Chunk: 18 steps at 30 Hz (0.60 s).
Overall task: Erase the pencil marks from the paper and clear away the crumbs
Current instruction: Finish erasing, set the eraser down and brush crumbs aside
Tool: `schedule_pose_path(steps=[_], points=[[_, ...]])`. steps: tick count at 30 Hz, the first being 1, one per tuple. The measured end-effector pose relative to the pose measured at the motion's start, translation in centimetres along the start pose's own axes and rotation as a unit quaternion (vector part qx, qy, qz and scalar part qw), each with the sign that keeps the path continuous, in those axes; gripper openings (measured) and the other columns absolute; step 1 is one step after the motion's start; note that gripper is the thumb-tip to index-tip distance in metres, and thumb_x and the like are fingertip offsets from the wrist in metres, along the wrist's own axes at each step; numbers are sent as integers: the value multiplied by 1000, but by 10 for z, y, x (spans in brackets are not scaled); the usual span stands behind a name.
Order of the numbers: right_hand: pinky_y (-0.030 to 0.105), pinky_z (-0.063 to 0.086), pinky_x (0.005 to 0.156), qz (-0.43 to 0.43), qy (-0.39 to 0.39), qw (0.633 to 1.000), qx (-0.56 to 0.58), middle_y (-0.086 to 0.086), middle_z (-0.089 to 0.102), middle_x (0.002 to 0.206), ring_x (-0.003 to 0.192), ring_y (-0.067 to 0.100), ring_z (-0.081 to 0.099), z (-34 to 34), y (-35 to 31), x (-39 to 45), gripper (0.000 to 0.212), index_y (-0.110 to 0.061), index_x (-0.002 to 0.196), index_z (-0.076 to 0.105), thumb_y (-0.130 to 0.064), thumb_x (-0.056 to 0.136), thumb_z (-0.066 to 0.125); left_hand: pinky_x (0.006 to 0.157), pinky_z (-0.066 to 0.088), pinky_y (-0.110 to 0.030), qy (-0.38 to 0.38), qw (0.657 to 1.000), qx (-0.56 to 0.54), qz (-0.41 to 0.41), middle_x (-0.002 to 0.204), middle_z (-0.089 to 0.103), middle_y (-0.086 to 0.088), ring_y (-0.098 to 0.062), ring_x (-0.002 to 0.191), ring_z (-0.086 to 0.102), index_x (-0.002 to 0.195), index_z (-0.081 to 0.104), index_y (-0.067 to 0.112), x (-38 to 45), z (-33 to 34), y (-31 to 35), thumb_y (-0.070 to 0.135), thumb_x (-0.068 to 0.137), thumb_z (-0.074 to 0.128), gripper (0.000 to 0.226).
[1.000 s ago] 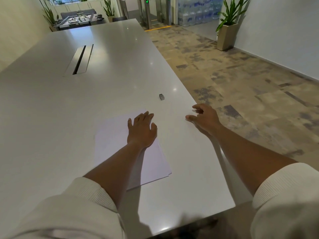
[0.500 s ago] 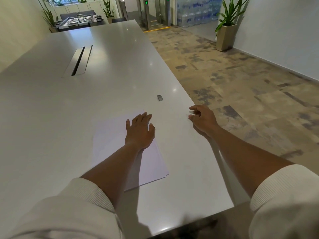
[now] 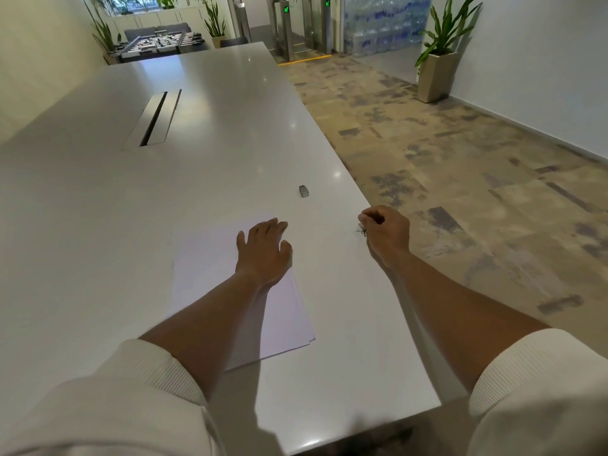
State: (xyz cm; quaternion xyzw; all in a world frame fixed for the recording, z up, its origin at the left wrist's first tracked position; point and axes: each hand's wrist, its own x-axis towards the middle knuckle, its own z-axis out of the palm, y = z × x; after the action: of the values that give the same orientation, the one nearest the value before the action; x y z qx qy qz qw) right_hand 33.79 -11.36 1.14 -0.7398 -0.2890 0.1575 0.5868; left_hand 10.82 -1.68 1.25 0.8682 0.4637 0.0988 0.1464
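In the head view, the left hand (image 3: pixel 263 250) lies flat on the white rectangular sheet of paper (image 3: pixel 210 278), palm down. Its fingers are straight and close together, and it presses on the far right corner of the sheet. The paper lies on the long, pale grey, glossy surface (image 3: pixel 131 199), near the near edge, and the left forearm crosses over it. It looks like more than one sheet, because a second edge shows at the near right corner.

The right hand (image 3: pixel 386 230) is to the right of the paper, apart from it, at the right edge of the surface. Its fingers are curled inward into a loose fist. I cannot tell if something is pinched inside. Just beside its knuckles, on the side toward the paper, lies a small dark heap of eraser crumbs (image 3: pixel 361 231); the hand seems to touch it, but this is hard to make out.

The small grey block eraser (image 3: pixel 304 190) lies alone on the surface, beyond the paper's far right corner, and no hand touches it.

Pencil marks on the paper are not possible to make out; the sheet looks plain white, and the left hand and forearm hide a part of it. Both cream ribbed sleeves (image 3: pixel 158 370) are pushed up and are cut off by the bottom edge.
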Motion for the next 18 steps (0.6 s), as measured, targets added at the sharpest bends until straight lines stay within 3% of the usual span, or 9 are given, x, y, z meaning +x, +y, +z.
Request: schedule_pose_path(steps=[4, 8, 12, 16, 18], points=[[11, 50, 62, 6, -1, 999, 41, -1, 69, 79, 71, 11, 65, -4, -3, 4, 10, -13, 86, 72, -4, 84, 71, 123, 8, -54, 17, 1000, 9, 8, 163, 32, 3, -18, 153, 18, 151, 46, 27, 3, -2, 0, 28, 103, 44, 48], [25, 54, 65, 19, -12, 998, 58, 6, 70, 79, 67, 14, 66, -9, 0, 13, 16, -16, 82, 70, -4, 87, 62, 120, 11, -56, 64, 997, -13, 36, 156, 44, 8, -14, 149, 28, 138, 59, 31, 1, 1, -1, 39, 89, 39, 54], [18, 53, 57, 26, -20, 998, 47, 6, 67, 71, 58, 10, 62, -17, -3, 16, 7, -7, 80, 71, -9, 87, 68, 121, 7, -54, 85, 995, -26, 52, 151, 48, 10, -13, 147, 31, 134, 62, 30, 2, 0, 4, 44, 84, 31, 61], [26, 54, 64, 2, -37, 999, 20, 0, 68, 71, 63, 12, 64, -21, -1, 19, 16, -15, 83, 70, -1, 84, 63, 121, 5, -54, 84, 995, -22, 55, 151, 48, 10, -12, 145, 31, 133, 62, 31, 5, -1, 12, 47, 78, 21, 71], [22, 54, 62, -11, -45, 999, -1, -4, 67, 70, 60, 6, 64, -25, 0, 16, 17, -15, 88, 71, -1, 83, 64, 121, 5, -54, 82, 995, -17, 56, 151, 48, 10, -12, 145, 31, 133, 62, 30, 4, 1, 17, 44, 80, 23, 67]])
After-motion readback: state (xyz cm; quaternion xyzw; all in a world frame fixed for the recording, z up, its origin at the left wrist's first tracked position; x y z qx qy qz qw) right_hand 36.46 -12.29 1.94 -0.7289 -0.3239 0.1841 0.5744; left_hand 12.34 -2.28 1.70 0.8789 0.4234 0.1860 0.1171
